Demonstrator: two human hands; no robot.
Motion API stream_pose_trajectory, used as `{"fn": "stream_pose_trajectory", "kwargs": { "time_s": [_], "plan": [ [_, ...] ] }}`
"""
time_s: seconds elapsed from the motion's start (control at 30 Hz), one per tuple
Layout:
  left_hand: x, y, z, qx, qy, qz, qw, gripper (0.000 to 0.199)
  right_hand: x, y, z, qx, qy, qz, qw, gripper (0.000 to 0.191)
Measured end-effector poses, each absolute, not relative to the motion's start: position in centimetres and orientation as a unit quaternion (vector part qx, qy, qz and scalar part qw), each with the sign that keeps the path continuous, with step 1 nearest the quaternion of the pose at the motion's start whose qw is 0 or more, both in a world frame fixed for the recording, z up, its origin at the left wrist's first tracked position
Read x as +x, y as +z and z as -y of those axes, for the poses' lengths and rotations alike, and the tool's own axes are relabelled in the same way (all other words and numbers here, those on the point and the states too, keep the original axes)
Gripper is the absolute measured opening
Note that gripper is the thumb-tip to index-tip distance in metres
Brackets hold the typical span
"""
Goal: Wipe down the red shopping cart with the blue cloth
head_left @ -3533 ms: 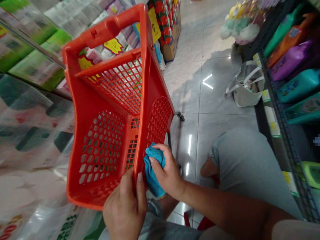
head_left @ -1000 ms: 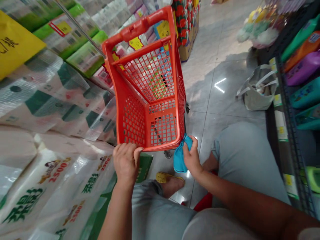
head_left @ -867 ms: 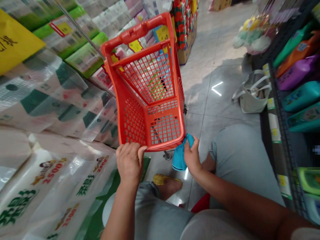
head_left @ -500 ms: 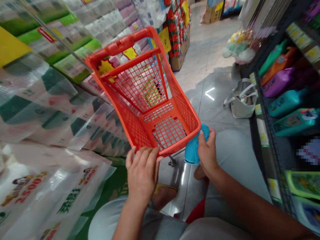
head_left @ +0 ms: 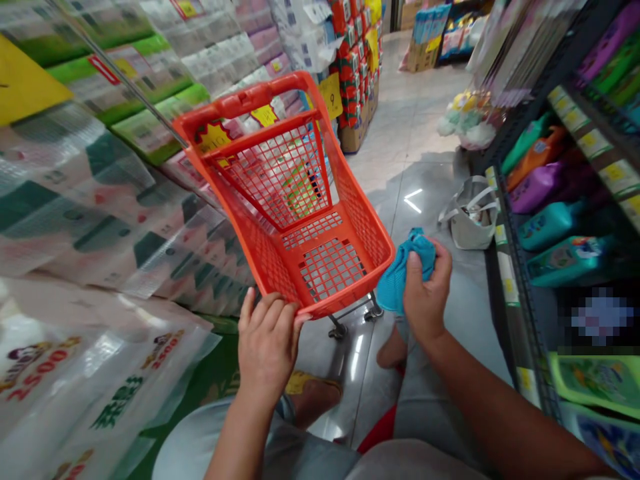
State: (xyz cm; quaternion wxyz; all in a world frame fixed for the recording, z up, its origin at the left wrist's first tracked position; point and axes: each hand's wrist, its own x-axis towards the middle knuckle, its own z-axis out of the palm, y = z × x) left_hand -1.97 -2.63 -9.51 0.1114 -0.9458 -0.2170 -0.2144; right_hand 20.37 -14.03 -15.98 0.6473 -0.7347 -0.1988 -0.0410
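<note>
Okay, we've got our left hand (head_left: 267, 350) up at the near rim of the red plastic basket (head_left: 350, 288), fingers (head_left: 273, 320) curled and slightly spread, tips against the rim, though how hard they're gripping we can't tell. The basket stands tilted on its thin metal frame (head_left: 350, 320), just in front of our legs (head_left: 440, 393), with its mesh bottom facing us. Over on the right, our right hand (head_left: 425, 287) is closed tight around a crumpled blue cloth (head_left: 400, 280), and that cloth sits just beside the basket's corner — very close, though we can't tell if they touch. To the left, big plastic-wrapped packs of tissue (head_left: 100, 200) are stacked high beside the basket. To the right, a shelf of detergent bottles (head_left: 537, 187) runs along the aisle — and a cloth tote bag (head_left: 470, 213) sits on the tile floor (head_left: 400, 153) at its foot.
</note>
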Motion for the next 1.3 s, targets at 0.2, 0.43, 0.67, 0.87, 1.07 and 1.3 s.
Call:
{"fn": "stream_pose_trajectory", "kwargs": {
  "time_s": [0.2, 0.43, 0.67, 0.87, 1.07, 1.3],
  "plan": [
    [-3.1, -9.7, 2.7, -0.94, -0.217, 0.233, 0.12, 0.024, 17.7, -11.7, 15.2, -0.808, -0.077, 0.378, 0.444, 0.039],
    [-2.6, -9.9, 4.1, -0.935, -0.227, 0.252, 0.107, 0.027, 9.6, -12.0, 14.2, -0.765, -0.042, 0.52, 0.378, 0.038],
    [-4.4, -8.6, -0.2, -0.962, -0.197, 0.12, 0.146, 0.027, 16.4, -12.9, 16.0, -0.783, -0.116, 0.462, 0.4, 0.035],
    [-3.5, -7.4, -3.1, -0.977, -0.183, 0.009, 0.109, 0.032, 16.3, -13.4, 15.3, -0.781, -0.124, 0.434, 0.432, 0.036],
    [-1.4, -7.8, -0.3, -0.977, -0.208, 0.032, 0.047, 0.043, 15.6, -13.9, 14.9, -0.771, -0.143, 0.406, 0.47, 0.034],
    [2.8, -8.5, 2.5, -0.97, -0.222, 0.08, 0.051, 0.043, 20.9, -13.7, 14.5, -0.78, -0.15, 0.365, 0.486, 0.036]
  ]
}}
